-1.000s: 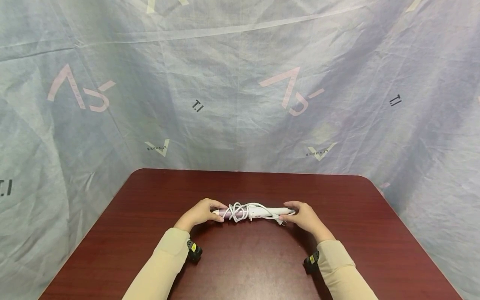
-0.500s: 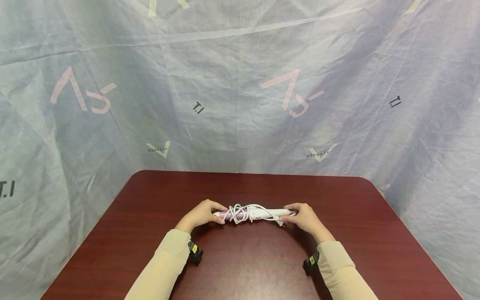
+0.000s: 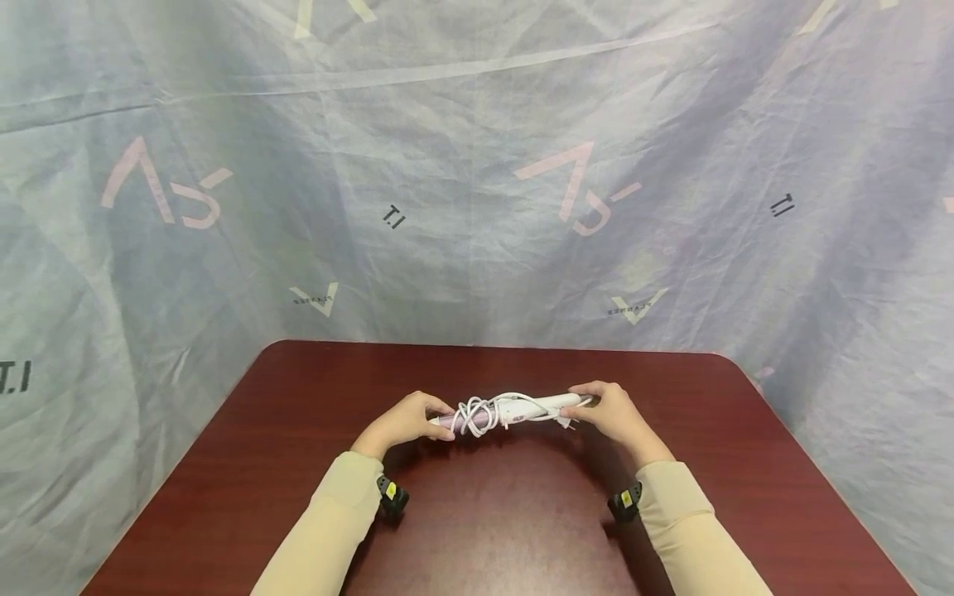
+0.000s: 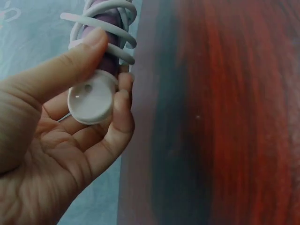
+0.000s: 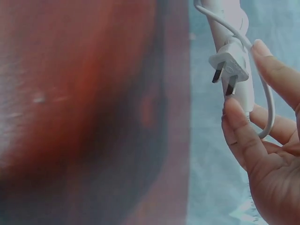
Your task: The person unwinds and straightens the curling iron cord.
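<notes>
A curling iron (image 3: pixel 547 404) with a white handle and a purple barrel (image 4: pixel 108 63) is held between both hands above the table. White cord (image 3: pixel 474 417) loops around the barrel. My left hand (image 3: pixel 406 422) grips the barrel end, thumb on one side and fingers curled beneath; its round white cap (image 4: pixel 91 99) shows in the left wrist view. My right hand (image 3: pixel 614 420) holds the handle end between thumb and fingers. Beside those fingers, the two-pin plug (image 5: pixel 229 66) rests against the handle. In the head view the iron slants, its right end higher.
The dark red wooden table (image 3: pixel 477 513) has rounded far corners. A grey printed cloth (image 3: pixel 469 165) hangs behind it and at both sides. Black wrist cameras (image 3: pixel 392 499) sit at the beige sleeves (image 3: pixel 316 521).
Both hands have raised the curling iron off the table, the right end more than the left. It has shifted slightly right and now tilts. Both grips stay the same.
</notes>
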Motion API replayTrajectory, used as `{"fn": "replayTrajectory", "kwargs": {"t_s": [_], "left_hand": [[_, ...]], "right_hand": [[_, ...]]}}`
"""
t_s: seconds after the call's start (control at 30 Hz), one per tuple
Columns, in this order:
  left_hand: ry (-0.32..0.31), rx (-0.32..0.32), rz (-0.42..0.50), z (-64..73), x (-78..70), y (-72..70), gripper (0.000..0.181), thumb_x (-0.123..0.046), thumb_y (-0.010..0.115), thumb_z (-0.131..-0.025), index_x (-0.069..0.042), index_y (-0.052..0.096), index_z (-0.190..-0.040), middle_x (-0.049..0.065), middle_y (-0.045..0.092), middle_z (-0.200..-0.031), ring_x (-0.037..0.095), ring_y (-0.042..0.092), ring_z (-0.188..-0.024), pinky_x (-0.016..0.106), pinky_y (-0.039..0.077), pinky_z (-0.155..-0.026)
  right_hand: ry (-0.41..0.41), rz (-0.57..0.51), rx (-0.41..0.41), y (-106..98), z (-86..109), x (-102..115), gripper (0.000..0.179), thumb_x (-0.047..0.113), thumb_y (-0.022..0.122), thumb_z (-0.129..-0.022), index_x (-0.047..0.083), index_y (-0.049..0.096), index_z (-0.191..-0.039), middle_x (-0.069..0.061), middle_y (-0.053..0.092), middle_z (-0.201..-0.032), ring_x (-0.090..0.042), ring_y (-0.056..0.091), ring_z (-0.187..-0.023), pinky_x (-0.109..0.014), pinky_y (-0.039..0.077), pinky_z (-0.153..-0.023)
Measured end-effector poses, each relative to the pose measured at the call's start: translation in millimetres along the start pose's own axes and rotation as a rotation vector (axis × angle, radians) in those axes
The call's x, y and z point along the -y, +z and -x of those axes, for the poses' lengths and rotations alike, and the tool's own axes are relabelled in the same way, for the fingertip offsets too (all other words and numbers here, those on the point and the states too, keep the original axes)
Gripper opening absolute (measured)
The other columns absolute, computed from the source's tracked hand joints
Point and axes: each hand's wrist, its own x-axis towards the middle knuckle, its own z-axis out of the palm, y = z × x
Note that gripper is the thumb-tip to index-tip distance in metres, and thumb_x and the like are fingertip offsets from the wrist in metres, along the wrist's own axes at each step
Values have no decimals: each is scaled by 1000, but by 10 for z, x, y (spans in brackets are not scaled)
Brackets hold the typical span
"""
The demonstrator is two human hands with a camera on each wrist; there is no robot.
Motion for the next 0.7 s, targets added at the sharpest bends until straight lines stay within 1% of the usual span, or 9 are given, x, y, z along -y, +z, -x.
{"fn": "replayTrajectory", "kwargs": {"t_s": [0.07,0.13,0.23,0.4,0.47,0.57,0.7], "left_hand": [[18,6,20,2,-26,-15,37,-18,80,-79,-3,71,-111,8,72,-99,16,67,-74,34,55,-68],[32,8,37,3,-49,-22,36,-19,79,-80,-3,71,-110,7,71,-95,14,66,-67,34,55,-64],[54,-8,38,-15,-59,-14,36,-22,78,-81,-2,70,-110,7,71,-94,11,63,-67,32,54,-65],[65,-51,23,-40,-68,9,39,-23,78,-81,-3,69,-112,4,69,-97,9,58,-75,25,49,-67],[73,-62,20,-38,-89,11,38,-23,79,-80,-3,69,-111,3,68,-95,9,56,-76,24,48,-67],[90,-66,24,-36,-120,6,33,-22,79,-80,-5,70,-107,0,67,-87,9,57,-71,24,48,-63],[105,-64,28,-35,-154,-6,24,-21,78,-81,-7,70,-99,-3,63,-77,8,56,-64,24,48,-59]], "right_hand": [[-8,-34,7,-51,-22,59,51,21,83,-75,-5,67,-116,-18,69,-103,-14,62,-74,-24,49,-65],[-16,-62,2,-101,-43,101,51,21,82,-76,-5,66,-117,-19,69,-103,-13,63,-74,-23,50,-64],[-19,-94,-7,-168,-64,143,53,21,82,-77,-5,65,-119,-20,68,-104,-11,64,-75,-23,51,-65],[-20,-95,-26,-244,-58,238,55,26,83,-76,-2,65,-121,-18,68,-108,-9,65,-78,-23,52,-67],[-21,-95,-36,-270,-51,293,55,28,83,-76,1,65,-121,-17,67,-110,-11,67,-81,-25,52,-69],[-25,-101,-41,-316,-37,372,56,30,82,-76,5,65,-123,-16,64,-115,-17,69,-87,-29,53,-71],[-30,-127,-27,-376,-29,471,57,32,81,-77,8,63,-126,-13,59,-120,-25,69,-97,-31,54,-74]]}}
